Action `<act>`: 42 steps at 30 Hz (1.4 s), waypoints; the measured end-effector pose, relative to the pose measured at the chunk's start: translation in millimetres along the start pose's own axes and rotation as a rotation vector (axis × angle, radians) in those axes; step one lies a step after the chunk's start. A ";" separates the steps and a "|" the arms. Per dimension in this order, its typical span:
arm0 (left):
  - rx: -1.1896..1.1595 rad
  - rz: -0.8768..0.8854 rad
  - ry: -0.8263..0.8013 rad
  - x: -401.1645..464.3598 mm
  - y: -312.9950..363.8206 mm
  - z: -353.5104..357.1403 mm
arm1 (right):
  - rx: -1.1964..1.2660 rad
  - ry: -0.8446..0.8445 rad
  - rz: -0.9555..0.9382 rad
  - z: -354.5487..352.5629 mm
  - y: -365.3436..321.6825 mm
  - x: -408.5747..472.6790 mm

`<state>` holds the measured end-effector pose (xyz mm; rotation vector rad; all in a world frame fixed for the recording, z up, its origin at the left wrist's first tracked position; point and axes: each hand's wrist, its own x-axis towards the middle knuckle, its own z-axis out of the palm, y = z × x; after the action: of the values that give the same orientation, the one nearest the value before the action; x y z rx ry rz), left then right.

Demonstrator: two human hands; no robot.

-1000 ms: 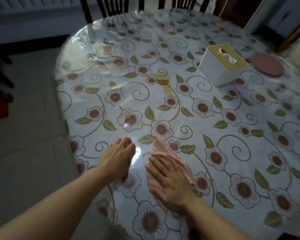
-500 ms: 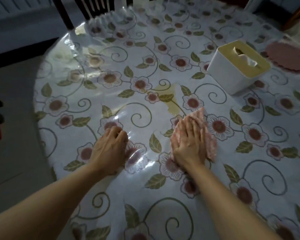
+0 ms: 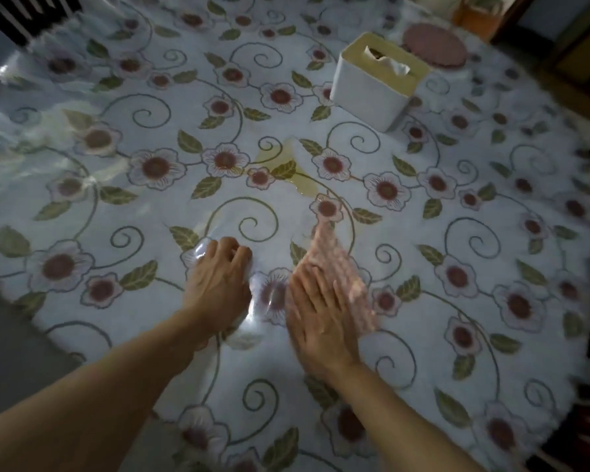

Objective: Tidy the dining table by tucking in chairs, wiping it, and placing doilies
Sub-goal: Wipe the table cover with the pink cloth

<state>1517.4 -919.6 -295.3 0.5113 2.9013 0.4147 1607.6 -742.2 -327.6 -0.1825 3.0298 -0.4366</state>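
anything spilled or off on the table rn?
Yes: a yellowish stain mid-table, beyond the cloth under the flat right hand; can't tell if it's on or under the clear cover. Left hand rests on the table.

1. I see my right hand [image 3: 321, 315] pressing flat on a pink cloth [image 3: 338, 267], fingers [image 3: 307, 284] straight, on the flowered table [image 3: 116, 206].
2. My left hand [image 3: 218, 284] rests just beside it, fingers curled down onto the clear cover.
3. A yellowish stain [image 3: 300, 178] lies beyond the cloth.
4. Farther off stands a white tissue box [image 3: 372, 86], with a pink doily [image 3: 435, 44] behind it.
5. Dark chair backs [image 3: 17, 11] show at the upper left edge.
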 end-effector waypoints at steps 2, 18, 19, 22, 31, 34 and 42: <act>0.035 0.049 -0.039 -4.4 0.2 -0.8 | 0.059 0.001 0.040 7.7 -17.6 -29.6; 0.100 0.383 -0.159 -33.9 -39.1 -18.3 | 0.022 0.187 0.313 46.4 -128.9 -72.2; 0.102 0.353 -0.152 -33.0 -49.4 -22.9 | 0.102 0.126 0.160 53.1 -152.4 -62.0; 0.098 0.292 -0.134 -27.2 -79.8 -36.2 | 0.151 0.002 -0.116 57.1 -175.3 -42.0; 0.069 0.176 -0.123 11.7 -105.2 -49.5 | -0.083 0.191 0.615 21.9 -81.7 57.6; 0.048 0.159 -0.110 27.8 -100.0 -48.5 | -0.042 0.245 0.489 33.3 -130.5 69.3; 0.038 0.169 -0.075 94.4 -82.5 -48.0 | 0.036 0.347 0.536 11.8 -65.3 87.8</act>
<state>1394.2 -972.0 -285.2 0.7646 2.8091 0.3554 1528.7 -818.9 -325.2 0.7640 3.2013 -0.5106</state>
